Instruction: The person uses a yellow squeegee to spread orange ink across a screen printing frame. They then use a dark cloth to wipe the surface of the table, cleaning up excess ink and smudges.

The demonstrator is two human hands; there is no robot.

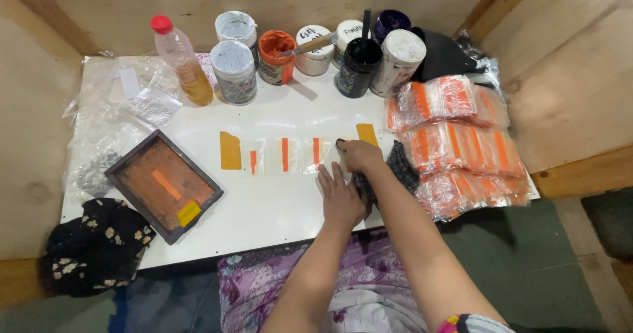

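Observation:
My left hand lies flat on the white board, fingers spread beside a row of clear plastic bags with orange stripes. My right hand is closed on a dark checked cloth at the right end of that row. Yellow tape pieces hold the row's two ends. A dark framed printing screen with orange ink and a small yellow scraper lies at the left.
Several paint jars and a red-capped bottle of amber liquid stand at the back. Stacks of orange-striped bags lie at the right. A dark flowered cloth sits at the front left; loose clear bags lie behind it.

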